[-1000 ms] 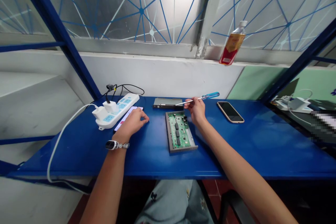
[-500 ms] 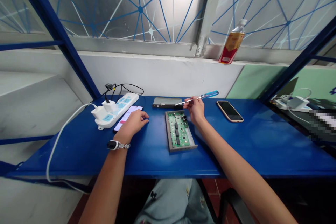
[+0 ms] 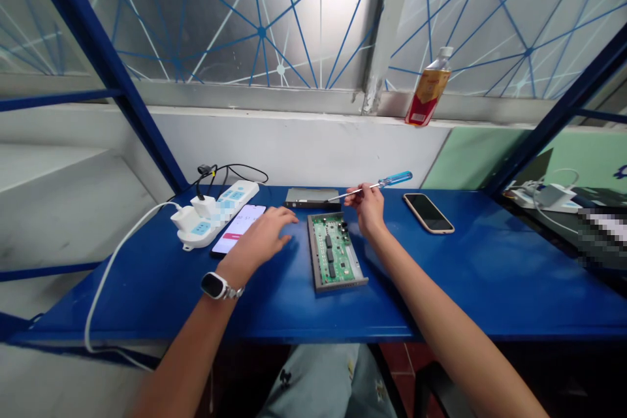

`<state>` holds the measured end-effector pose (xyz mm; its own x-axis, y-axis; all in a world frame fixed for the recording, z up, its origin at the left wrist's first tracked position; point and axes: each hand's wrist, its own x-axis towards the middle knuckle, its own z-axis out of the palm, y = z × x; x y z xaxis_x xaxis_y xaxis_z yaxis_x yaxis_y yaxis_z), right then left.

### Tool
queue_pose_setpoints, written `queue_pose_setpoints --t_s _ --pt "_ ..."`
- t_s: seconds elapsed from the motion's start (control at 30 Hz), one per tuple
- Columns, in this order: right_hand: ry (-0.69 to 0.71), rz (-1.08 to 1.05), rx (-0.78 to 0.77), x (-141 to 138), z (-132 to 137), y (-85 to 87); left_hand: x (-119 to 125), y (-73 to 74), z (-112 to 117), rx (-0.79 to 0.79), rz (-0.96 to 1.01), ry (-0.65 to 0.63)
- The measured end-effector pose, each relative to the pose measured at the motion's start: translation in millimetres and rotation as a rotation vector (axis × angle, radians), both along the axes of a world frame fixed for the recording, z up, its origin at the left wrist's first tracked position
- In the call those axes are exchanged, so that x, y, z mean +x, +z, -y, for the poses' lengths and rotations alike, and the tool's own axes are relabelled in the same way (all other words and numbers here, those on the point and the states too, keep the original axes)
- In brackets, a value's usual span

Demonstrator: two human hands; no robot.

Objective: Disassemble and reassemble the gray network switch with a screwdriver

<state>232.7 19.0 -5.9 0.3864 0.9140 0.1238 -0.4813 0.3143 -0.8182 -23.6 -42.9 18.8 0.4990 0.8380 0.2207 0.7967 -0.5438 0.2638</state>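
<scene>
A screwdriver (image 3: 396,178) with a clear blue handle is pinched by its shaft in my right hand (image 3: 368,209), its tip pointing left towards a dark metal cover (image 3: 313,196) at the back of the table. Below lies an open metal case holding a green circuit board (image 3: 336,249) with black chips. My left hand (image 3: 267,232), palm down and fingers apart, hovers between the case and a lit phone (image 3: 240,225). Nothing is in that hand, and a watch (image 3: 214,285) sits on its wrist.
A white power strip (image 3: 218,215) with plugs and cables stands at the left of the blue table (image 3: 490,281). To the right lies a second phone (image 3: 428,213) with a dark screen. A drink bottle (image 3: 428,88) leans on the window ledge. Chargers (image 3: 556,194) sit farther right.
My left hand has moved right, off the lit phone towards the case, and its fingers have stretched out. My right hand keeps the screwdriver in nearly the same place. The view has tilted slightly.
</scene>
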Motion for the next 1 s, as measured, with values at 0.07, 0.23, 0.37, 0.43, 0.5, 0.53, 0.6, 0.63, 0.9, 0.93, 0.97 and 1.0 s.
queue_pose_setpoints --t_s 0.07,0.23,0.37,0.43,0.5,0.53,0.6,0.63,0.9,0.93,0.97,1.0 --pt "-0.007 -0.005 0.011 1.4 -0.4 0.6 17.6 9.5 11.2 0.003 -0.139 -0.137" --pt "-0.029 -0.027 -0.004 5.0 0.0 5.7 55.7 24.6 21.2 -0.003 -0.429 -0.346" --pt "-0.062 -0.024 -0.005 14.0 -1.2 11.9 81.6 23.4 21.1 0.046 -0.454 -0.419" --pt "-0.089 -0.010 0.010 21.2 -2.8 13.2 98.9 15.8 25.2 0.110 -0.429 -0.425" --pt "-0.117 0.015 0.032 28.5 -4.4 12.4 119.0 5.9 31.4 0.151 -0.413 -0.413" --pt "-0.133 0.034 0.044 31.8 -5.1 11.5 129.1 1.3 34.4 0.157 -0.395 -0.403" --pt "-0.169 0.085 0.068 37.5 -5.7 9.5 146.4 -4.6 37.2 0.132 -0.351 -0.354" --pt "-0.192 0.117 0.080 39.9 -5.7 8.8 152.5 -5.5 36.2 0.111 -0.309 -0.330" --pt "-0.443 0.263 0.211 65.2 -2.5 21.0 152.7 0.4 -30.2 -0.067 -0.006 -0.241" --pt "-0.467 0.269 0.224 68.3 -2.3 22.2 154.1 -1.8 -38.6 -0.045 0.007 -0.291" --pt "-0.485 0.277 0.232 70.5 -2.2 22.8 156.6 -4.5 -45.4 -0.067 0.010 -0.340" --pt "-0.494 0.288 0.234 71.7 -2.2 22.9 159.8 -7.4 -50.6 -0.111 0.008 -0.374"
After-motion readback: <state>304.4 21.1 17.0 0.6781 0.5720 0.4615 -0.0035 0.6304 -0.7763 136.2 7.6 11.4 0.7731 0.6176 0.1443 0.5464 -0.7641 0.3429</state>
